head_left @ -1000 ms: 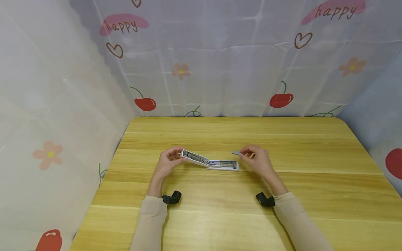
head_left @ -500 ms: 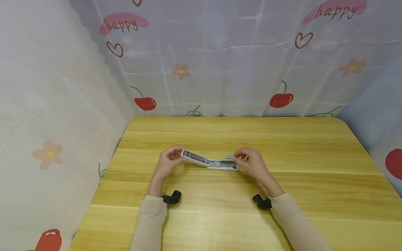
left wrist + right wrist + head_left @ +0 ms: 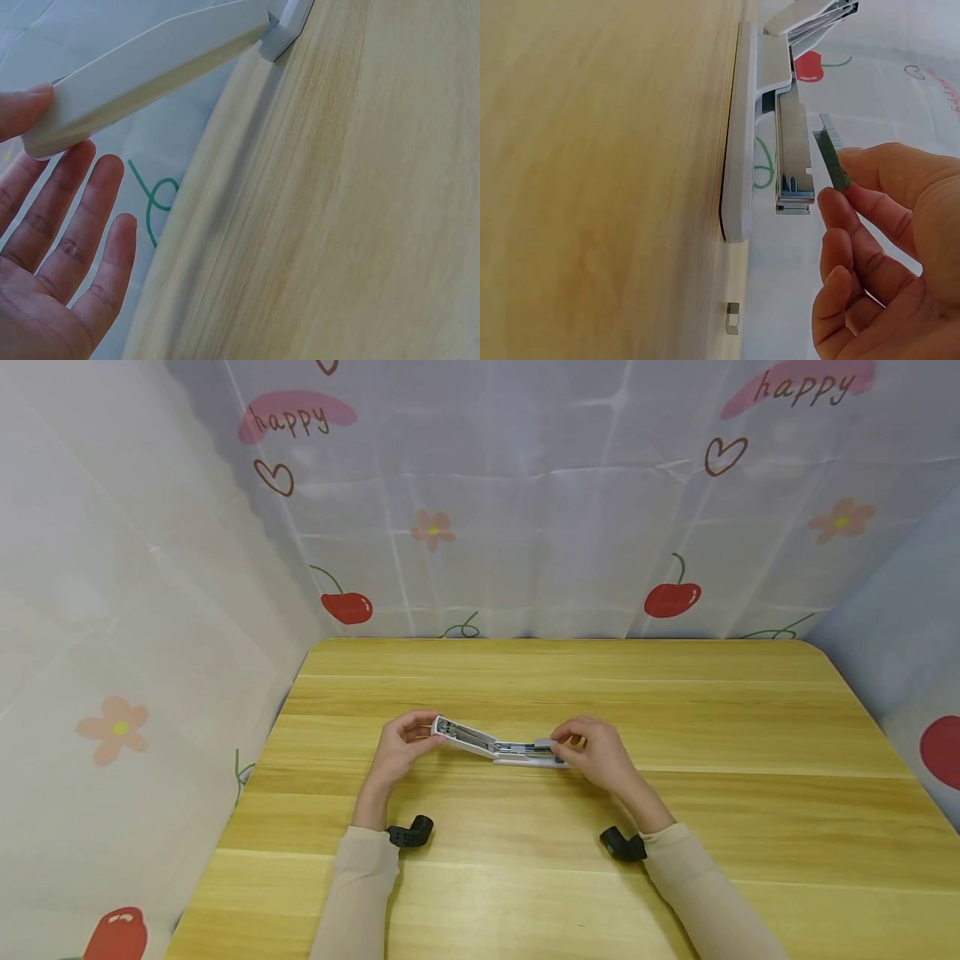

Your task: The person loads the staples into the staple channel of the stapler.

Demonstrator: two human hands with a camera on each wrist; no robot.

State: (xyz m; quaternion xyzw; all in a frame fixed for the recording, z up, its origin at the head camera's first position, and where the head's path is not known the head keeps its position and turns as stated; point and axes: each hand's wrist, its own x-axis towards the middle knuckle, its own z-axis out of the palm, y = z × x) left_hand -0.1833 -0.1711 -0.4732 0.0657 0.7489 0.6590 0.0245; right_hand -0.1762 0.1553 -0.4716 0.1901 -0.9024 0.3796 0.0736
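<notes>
A white stapler (image 3: 517,762) sits on the table, its cover (image 3: 150,64) swung far back to the left and raised. My left hand (image 3: 400,750) pinches the end of that cover between thumb and fingers; in the left wrist view the other fingers are spread out. A short strip of staples (image 3: 831,159) is pinched by my right hand (image 3: 597,752), between thumb and forefinger. In the right wrist view the strip is tilted, a small gap away from the metal magazine (image 3: 793,146). The magazine runs along over the white base (image 3: 739,150).
A small metallic block (image 3: 733,319) lies on the table near the stapler's front end. The wooden table (image 3: 510,877) reaches back to a printed curtain (image 3: 525,527). Each wrist carries a black camera, such as the right one (image 3: 622,843).
My right hand has moved left and slightly down, carrying the staple strip from beyond the stapler's right end to just over the magazine. The left hand and the stapler have stayed in place.
</notes>
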